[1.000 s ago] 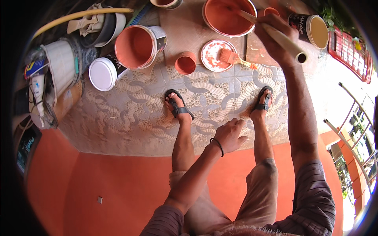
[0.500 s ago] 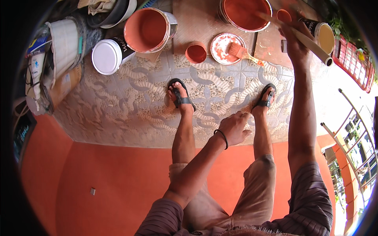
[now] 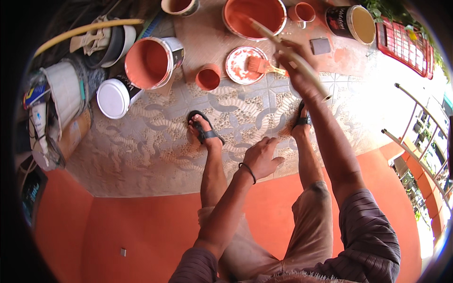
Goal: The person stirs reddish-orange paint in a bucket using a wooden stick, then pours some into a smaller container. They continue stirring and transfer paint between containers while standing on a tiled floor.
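Two bare hands appear below the head camera. I have my right hand (image 3: pixel 300 68) closed around a pale stick (image 3: pixel 267 33), whose far end lies within the mouth of a paint bucket (image 3: pixel 276 17); motion blurs the fingers. My left hand (image 3: pixel 261 158) is relaxed and empty, above the patterned floor (image 3: pixel 155 134). Between bucket and feet, a red-smeared lid (image 3: pixel 233 70) bears a paintbrush (image 3: pixel 258 65), its handle pointing toward my right hand, in the way. Leftward I note a small red cup (image 3: pixel 207 78), a red-coated pail (image 3: pixel 150 63) and a white-lidded tub (image 3: pixel 113 98); rightward, a red mug (image 3: pixel 305 12), a grey square (image 3: pixel 320 46) and a red crate (image 3: pixel 403 49).
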### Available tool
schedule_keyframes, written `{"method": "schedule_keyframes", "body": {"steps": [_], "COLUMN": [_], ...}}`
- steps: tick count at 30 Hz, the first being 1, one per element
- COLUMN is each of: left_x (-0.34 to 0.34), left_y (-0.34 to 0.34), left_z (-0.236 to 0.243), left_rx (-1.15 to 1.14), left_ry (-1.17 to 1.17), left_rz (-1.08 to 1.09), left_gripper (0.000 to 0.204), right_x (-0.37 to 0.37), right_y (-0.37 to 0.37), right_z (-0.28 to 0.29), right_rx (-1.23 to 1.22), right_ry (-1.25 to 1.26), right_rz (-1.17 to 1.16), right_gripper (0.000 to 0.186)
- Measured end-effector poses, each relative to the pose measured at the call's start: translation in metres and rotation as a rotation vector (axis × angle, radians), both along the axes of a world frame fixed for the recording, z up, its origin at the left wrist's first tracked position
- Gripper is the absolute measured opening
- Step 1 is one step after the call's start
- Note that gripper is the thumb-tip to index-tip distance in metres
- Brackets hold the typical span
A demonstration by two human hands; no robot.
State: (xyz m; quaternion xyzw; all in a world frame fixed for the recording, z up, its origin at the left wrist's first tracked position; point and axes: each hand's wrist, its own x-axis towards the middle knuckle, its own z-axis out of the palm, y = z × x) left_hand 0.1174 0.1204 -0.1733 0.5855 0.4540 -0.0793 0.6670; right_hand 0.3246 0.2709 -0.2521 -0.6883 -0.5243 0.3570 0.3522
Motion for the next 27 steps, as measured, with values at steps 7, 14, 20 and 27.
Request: {"method": "schedule_keyframes", "body": {"steps": [7,14,20,27], "left_x": [-0.013,-0.086,-0.180,-0.216], "left_y": [0.006,0.047,0.106,0.171], "left_z": [-0.013,-0.014,-0.086,-0.176], "left_rx": [0.013,-0.250,-0.305,-0.265], "left_ry": [0.063,0.197,-0.053,-0.359], "left_rz": [0.071,0.759,1.827,1.966], "left_gripper": [0.045,0.018,0.063,0.063], "right_x": [0.058,0.133,0.131,0.155], "right_y": [-0.014,0.060,0.066,0.069], "right_z": [-0.073,-0.200,-0.237,-0.222], "right_rx": [-0.081,-0.361,-0.282,-0.245], "right_ry": [0.013,0.555,0.580,0.748], "right_rz": [0.024,-0.616,-0.563,-0.458], "right_gripper": [0.052,0.063,0.052,0.041]}}
